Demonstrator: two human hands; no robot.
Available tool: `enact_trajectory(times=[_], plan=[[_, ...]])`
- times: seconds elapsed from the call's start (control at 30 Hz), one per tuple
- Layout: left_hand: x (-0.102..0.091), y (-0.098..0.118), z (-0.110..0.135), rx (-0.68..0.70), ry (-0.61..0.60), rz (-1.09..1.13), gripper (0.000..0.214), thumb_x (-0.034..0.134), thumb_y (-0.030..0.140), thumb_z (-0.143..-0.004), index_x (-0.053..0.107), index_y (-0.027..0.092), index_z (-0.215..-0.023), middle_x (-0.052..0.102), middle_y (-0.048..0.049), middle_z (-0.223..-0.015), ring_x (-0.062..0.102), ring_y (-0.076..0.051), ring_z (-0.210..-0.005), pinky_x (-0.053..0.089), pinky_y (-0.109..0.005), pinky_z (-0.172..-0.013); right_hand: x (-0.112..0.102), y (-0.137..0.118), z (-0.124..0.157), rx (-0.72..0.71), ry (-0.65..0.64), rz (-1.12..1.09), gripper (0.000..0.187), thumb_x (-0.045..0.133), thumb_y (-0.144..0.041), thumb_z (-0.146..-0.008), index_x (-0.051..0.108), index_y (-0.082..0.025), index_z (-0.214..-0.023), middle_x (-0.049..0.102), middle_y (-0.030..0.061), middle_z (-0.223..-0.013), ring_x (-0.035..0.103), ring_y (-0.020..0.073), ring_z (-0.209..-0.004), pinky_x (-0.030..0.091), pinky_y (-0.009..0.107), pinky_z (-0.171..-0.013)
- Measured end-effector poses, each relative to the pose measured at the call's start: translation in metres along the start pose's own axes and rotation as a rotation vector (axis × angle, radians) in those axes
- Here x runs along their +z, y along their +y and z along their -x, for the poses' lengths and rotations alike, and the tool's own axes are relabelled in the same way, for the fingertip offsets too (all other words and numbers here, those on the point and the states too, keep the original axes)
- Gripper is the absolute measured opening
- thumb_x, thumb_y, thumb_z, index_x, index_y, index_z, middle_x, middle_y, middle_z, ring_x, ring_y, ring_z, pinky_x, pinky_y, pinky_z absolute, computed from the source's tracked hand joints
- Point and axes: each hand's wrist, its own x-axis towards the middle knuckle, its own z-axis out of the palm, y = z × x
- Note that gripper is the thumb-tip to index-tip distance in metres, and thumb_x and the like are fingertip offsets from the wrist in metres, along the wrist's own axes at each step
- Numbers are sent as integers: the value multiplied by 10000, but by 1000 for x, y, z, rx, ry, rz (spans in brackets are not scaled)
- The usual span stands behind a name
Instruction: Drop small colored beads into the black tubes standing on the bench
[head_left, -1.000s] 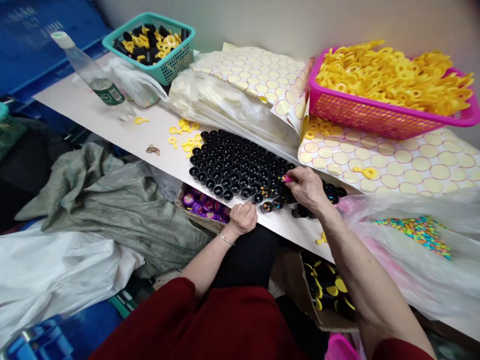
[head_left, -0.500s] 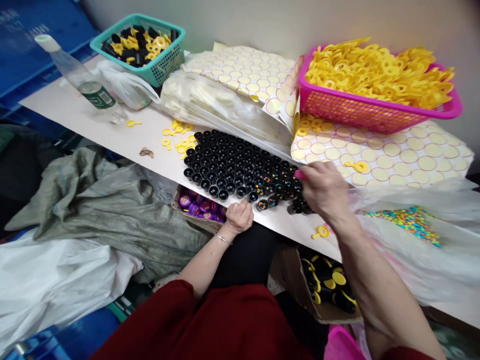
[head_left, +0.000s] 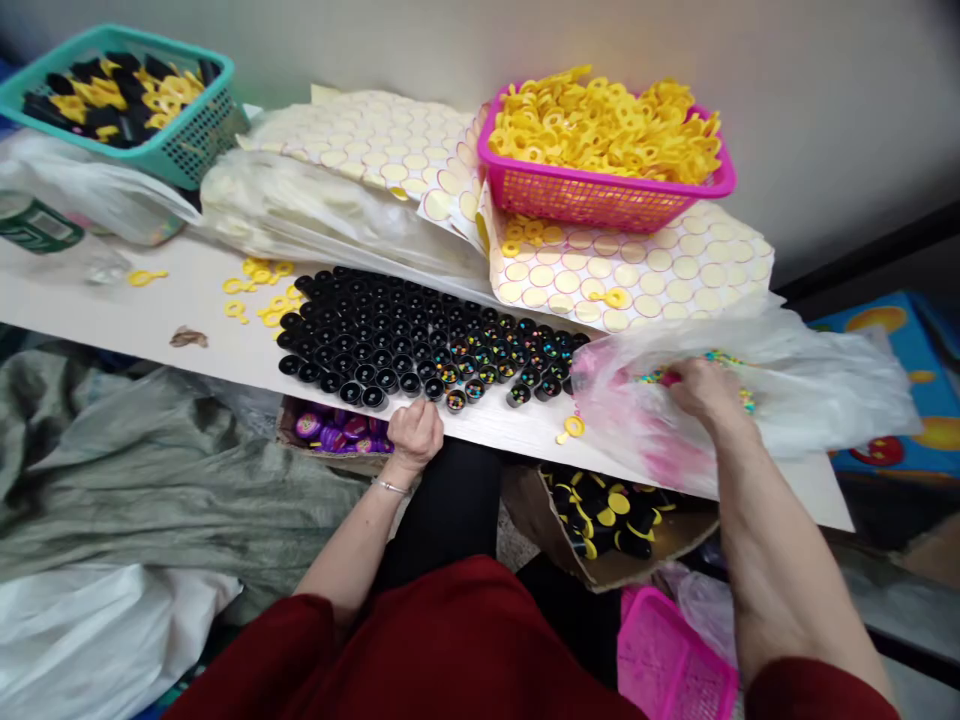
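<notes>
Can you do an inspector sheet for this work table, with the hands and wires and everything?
Surface: pale table, with a brown scrap on it.
Job's things: black cups packed together; many toward the right hold colourful bits. More bits lie in a clear plastic bag.
Clutter: loose yellow rings beside the cups.
Left hand: curled at the table's front edge.
Right hand: at the bag, with a small pink thing at its fingers.
Cables: nothing seen.
Surroundings: teal basket and pink basket behind; purple pieces in a box below.
</notes>
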Motion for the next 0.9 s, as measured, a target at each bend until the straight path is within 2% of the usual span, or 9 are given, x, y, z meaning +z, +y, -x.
enact_trajectory(times=[0.07,0.17,0.27,0.4,0.6,0.77,0.83,0.9], plan=[[0,0,1,-15,-14,32,227,500,230,-818,693,155,-908,689,-149,-902,524,-172,-612,340,-329,-603,7,-12,-5,62,-67,-176,95,497,-93,-505,541,-175,-489,432,-3,-469,311,91,-491,271,304,-556],[0,-1,2,-32,-45,30,239,490,239,-822,691,152,-919,687,-154,-905,532,-174,-613,350,-332,-605,19,-16,-6,121,-57,-429,77,492,-128,-536,551,-175,-554,502,5,-525,431,126,-553,340,301,-595],[-1,0,0,-13,-30,-12,221,501,231,-813,689,152,-898,687,-146,-888,513,-169,-602,352,-328,-612,28,-8,0,228,23,-701,55,541,-188,-565,505,-202,-603,515,-4,-547,474,139,-555,400,312,-586],[-2,0,-5,47,28,-24,200,521,198,-799,689,145,-894,689,-140,-879,501,-167,-608,337,-320,-613,31,4,11,326,166,-998,187,624,-191,-528,452,-219,-597,516,-16,-589,512,133,-585,451,326,-613],[-3,3,-7,44,6,-55,193,519,191,-793,686,143,-877,699,-128,-889,494,-162,-597,338,-314,-616,15,1,29,350,333,-1276,288,737,-224,-425,502,-184,-586,536,-33,-632,511,97,-617,461,285,-614],[-9,10,-11,61,14,-62,196,488,193,-804,674,134,-828,697,-138,-866,493,-157,-573,334,-318,-603,-13,-38,40,352,390,-1533,318,772,-125,-348,572,-167,-592,573,-27,-602,547,100,-581,463,262,-563],[-9,10,-12,73,29,-74,195,485,193,-807,670,137,-828,698,-135,-870,495,-155,-569,332,-318,-602,-23,-66,43,293,357,-1582,316,779,-104,-342,602,-173,-594,599,-13,-601,573,121,-578,476,274,-553],[-8,9,-10,66,37,-79,204,476,204,-816,669,143,-836,698,-130,-862,499,-154,-567,329,-318,-603,-31,-101,48,217,271,-1625,322,800,-117,-353,632,-175,-622,618,-1,-613,590,131,-573,482,275,-541]])
